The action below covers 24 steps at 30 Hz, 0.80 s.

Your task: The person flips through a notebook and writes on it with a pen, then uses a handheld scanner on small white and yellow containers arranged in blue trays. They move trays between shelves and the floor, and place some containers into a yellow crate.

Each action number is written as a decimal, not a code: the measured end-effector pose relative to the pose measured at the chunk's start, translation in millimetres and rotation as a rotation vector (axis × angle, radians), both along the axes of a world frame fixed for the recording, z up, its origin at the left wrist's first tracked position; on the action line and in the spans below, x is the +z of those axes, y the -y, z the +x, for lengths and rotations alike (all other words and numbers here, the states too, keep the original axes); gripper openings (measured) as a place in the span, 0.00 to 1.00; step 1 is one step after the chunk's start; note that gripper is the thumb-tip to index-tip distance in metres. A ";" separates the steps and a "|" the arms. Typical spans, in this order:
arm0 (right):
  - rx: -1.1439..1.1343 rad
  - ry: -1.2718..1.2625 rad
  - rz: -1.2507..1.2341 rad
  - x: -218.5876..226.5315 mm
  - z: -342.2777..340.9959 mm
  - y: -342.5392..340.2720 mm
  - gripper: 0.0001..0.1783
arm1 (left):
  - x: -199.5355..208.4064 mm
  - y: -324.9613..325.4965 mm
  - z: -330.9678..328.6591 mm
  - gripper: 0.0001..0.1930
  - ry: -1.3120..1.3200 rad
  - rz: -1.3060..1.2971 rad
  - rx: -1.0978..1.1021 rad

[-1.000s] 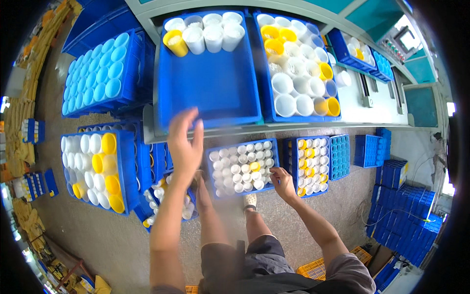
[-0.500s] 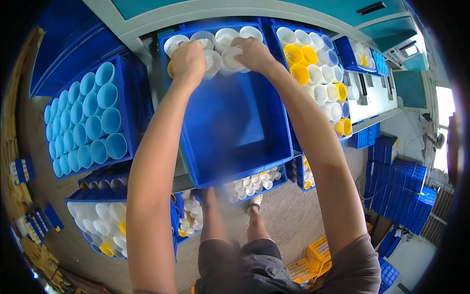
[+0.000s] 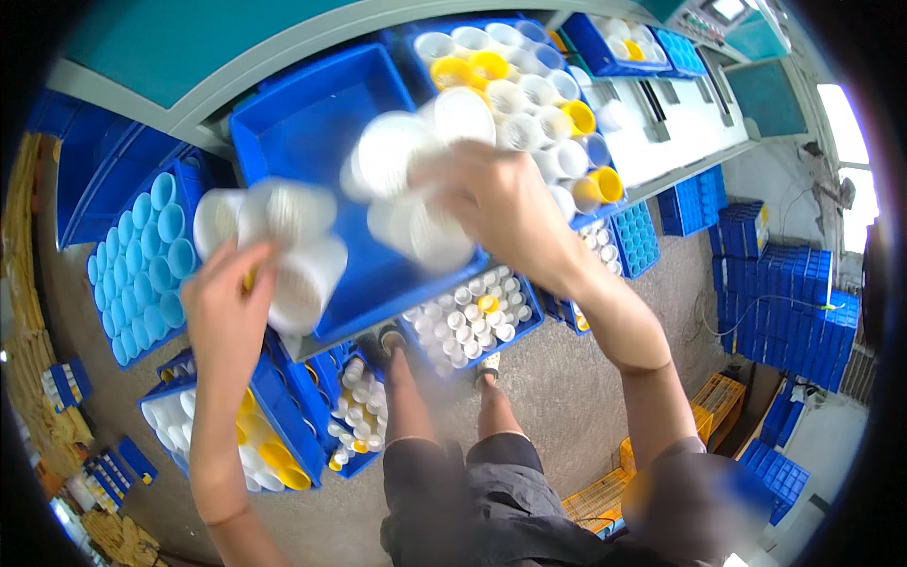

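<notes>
1. Smooth white plastic cups (image 3: 283, 248) are showing a faint sheen, though motion is blurring them.
2. Empty blue moulded-plastic tray (image 3: 312, 123) is looking glossy, reflecting light off its smooth floor.
3. Yellow plastic cups (image 3: 468, 71) are appearing smooth and semi-gloss.
4. Grey concrete floor (image 3: 567, 387) is looking matt and rough.
5. Dark cloth shorts (image 3: 472, 491) are appearing matt and soft.

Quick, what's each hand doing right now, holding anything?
Left hand: closed on a bunch of white cups.
Right hand: closed on another bunch of white cups.
</notes>
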State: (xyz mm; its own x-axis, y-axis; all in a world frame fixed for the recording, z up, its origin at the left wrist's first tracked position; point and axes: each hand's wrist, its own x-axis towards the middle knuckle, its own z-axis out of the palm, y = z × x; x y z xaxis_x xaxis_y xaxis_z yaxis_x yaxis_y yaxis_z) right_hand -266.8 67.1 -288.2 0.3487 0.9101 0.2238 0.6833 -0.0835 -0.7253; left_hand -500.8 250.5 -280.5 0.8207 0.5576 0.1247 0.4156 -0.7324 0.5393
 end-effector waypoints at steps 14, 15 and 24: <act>-0.197 -0.250 -0.772 -270.8 -27.3 391.6 0.08 | -237.8 311.5 -46.3 0.14 -0.395 -0.964 0.274; -0.234 -0.224 -0.817 -304.8 -23.5 397.5 0.08 | -282.1 320.5 -35.4 0.14 -0.361 -0.850 0.259; -0.652 -0.286 -0.542 -562.8 -17.4 332.1 0.11 | -581.3 339.7 39.3 0.14 -0.221 -0.389 0.320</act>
State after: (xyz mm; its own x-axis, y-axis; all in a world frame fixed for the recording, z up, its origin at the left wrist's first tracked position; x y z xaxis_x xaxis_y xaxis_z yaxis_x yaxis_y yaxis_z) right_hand -284.2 -265.0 -851.0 0.8105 0.4666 -0.3542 0.1790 -0.7730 -0.6086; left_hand -461.4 -89.2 -861.9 0.5857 0.7545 -0.2963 0.7191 -0.3150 0.6194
